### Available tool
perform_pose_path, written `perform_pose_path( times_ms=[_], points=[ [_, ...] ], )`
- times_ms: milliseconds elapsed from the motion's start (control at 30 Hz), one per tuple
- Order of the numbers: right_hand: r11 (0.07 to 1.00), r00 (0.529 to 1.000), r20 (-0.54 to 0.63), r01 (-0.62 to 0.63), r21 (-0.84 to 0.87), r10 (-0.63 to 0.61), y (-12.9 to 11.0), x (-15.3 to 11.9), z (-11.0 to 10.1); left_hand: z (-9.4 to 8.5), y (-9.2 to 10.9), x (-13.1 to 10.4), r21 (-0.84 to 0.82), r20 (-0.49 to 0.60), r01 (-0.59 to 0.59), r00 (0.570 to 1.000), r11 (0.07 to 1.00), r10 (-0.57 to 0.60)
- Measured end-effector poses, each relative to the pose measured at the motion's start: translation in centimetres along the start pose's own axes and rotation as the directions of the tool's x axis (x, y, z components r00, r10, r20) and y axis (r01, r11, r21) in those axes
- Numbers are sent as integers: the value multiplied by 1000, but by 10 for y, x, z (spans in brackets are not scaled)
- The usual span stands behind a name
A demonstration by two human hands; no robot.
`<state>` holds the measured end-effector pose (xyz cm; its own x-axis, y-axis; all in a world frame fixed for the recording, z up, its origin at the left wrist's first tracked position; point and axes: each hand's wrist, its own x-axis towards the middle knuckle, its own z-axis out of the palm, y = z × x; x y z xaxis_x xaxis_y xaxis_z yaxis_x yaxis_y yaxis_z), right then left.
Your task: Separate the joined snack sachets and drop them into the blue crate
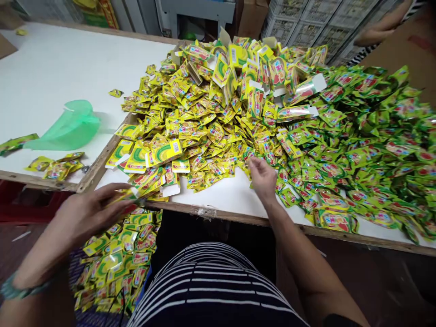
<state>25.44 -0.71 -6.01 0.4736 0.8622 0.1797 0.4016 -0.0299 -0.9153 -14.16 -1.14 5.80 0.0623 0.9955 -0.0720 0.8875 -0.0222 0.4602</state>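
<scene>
My left hand (90, 209) is at the table's front edge, its thumb and fingers closed on a small yellow carton (119, 197) that they partly cover. Beside it on the table lie several flat yellow-and-green cartons (163, 153), some with white end flaps open. My right hand (264, 179) has its fingers pinched together at the near edge of a heap of yellow packets (204, 131). Whether a packet is between those fingertips cannot be made out. Green packets (340, 159) spread out just right of this hand.
More cartons (277, 72) rest atop the heap. A green plastic scoop-like piece (66, 129) and loose packets (59, 169) lie left of a wooden divider (102, 159). Below the edge stands a container full of filled cartons (112, 268). Another person's arm (381, 29) shows at the back right.
</scene>
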Motion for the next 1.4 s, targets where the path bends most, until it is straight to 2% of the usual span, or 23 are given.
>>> perform_pose_path(
  times_ms=[33, 67, 133, 233, 300, 333, 400, 433, 533, 633, 700, 800, 867, 967, 1100, 1167, 1200, 1233, 1267, 1300, 1367, 1400],
  points=[
    [995, 999, -47, 23, -95, -28, 5, 16, -4, -7, -13, -3, 185, -50, 84, 996, 979, -76],
    [976, 997, -35, 65, -207, -74, 10, 31, -7, -11, -23, -6, 357, -85, 170, 985, 918, -149],
    [896, 986, 67, 168, -411, -154, 20, 49, -8, -14, -38, -14, 564, -140, 298, 954, 770, -266],
    [782, 974, 158, 223, -581, -160, 34, 51, 0, -5, -38, -25, 628, -243, 388, 921, 675, -303],
    [738, 970, 198, 235, -632, -139, 40, 40, 8, 12, -26, -26, 600, -303, 387, 920, 700, -249],
    [727, 964, 227, 257, -637, -142, 41, 34, 11, 24, -18, -24, 572, -304, 372, 924, 731, -232],
    [729, 945, 272, 316, -608, -182, 40, 22, 11, 53, -3, -16, 521, -284, 248, 953, 817, -108],
    [740, 941, 265, 331, -585, -211, 37, 17, 9, 68, 4, -11, 476, -266, 208, 960, 854, -85],
    [795, 948, 158, 318, -517, -276, 24, 0, -2, 104, 21, -1, 375, -189, 118, 981, 919, -49],
    [869, 966, 118, 257, -424, -228, 5, -26, -7, 123, 33, 1, 342, -191, 92, 981, 935, -27],
    [908, 958, 206, 261, -329, -200, -8, -46, 2, 131, 39, 2, 326, -205, 73, 979, 943, -5],
    [903, 876, 355, 400, -158, -326, -23, -74, 29, 141, 48, 7, 306, -197, 22, 980, 952, 41],
    [860, 822, 365, 500, -99, -436, -28, -88, 48, 146, 54, 12, 286, -159, -43, 983, 957, 92],
    [781, 752, 386, 614, -116, -534, -27, -99, 66, 148, 57, 16, 235, -72, -183, 976, 955, 204],
    [649, 658, 515, 724, -233, -549, -20, -106, 65, 135, 50, 2, 161, -27, -377, 922, 912, 386],
    [577, 630, 559, 760, -299, -540, -19, -111, 59, 127, 38, -11, 124, -63, -483, 868, 867, 493],
    [544, 625, 551, 771, -330, -553, -19, -114, 58, 123, 29, -18, 109, -117, -509, 846, 854, 520],
    [519, 625, 524, 778, -354, -579, -21, -118, 58, 120, 19, -24, 99, -199, -491, 842, 865, 501],
    [502, 618, 495, 786, -361, -611, -25, -122, 61, 118, 7, -29, 86, -296, -422, 855, 903, 427],
    [489, 597, 476, 802, -343, -646, -31, -126, 68, 117, -6, -33, 60, -391, -304, 869, 951, 303],
    [462, 515, 514, 854, -238, -686, -48, -134, 89, 118, -34, -38, -20, -497, -20, 868, 1000, 8],
    [438, 438, 577, 886, -150, -689, -58, -136, 102, 119, -46, -39, -48, -494, 83, 864, 995, -96]
  ],
)
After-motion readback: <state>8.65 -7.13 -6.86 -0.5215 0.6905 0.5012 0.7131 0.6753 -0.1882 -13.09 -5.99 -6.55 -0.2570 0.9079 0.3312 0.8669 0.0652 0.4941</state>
